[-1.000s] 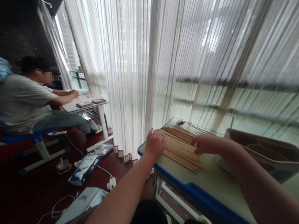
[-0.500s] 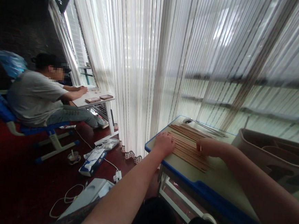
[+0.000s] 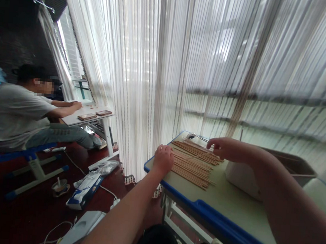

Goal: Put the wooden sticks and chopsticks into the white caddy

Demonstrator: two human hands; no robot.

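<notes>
Thin wooden chopsticks (image 3: 190, 171) lie side by side in a spread row on the pale, blue-edged table (image 3: 224, 205). Behind them is a second, darker group of chopsticks (image 3: 190, 148). My left hand (image 3: 163, 160) is curled over the left ends of the front row; its fingertips are partly hidden. Above the right ends of the darker group, my right hand (image 3: 220, 146) has its fingers bent and pinched at the end of one chopstick (image 3: 196, 156), which slants across the gap between the groups. Metal cutlery with a spoon bowl (image 3: 191, 136) lies at the back edge.
A beige-brown bin (image 3: 292, 162) stands on the table's right side, partly behind my right forearm. Sheer curtains (image 3: 143, 79) hang behind. At left, a person (image 3: 17, 114) sits at a white table (image 3: 70, 119). A box (image 3: 82, 192), cables and a cup (image 3: 60, 186) are on the floor.
My right hand has lifted from the front row and moved back, with one chopstick now slanting from its fingers. My left hand stays at the left ends. The view has turned right.
</notes>
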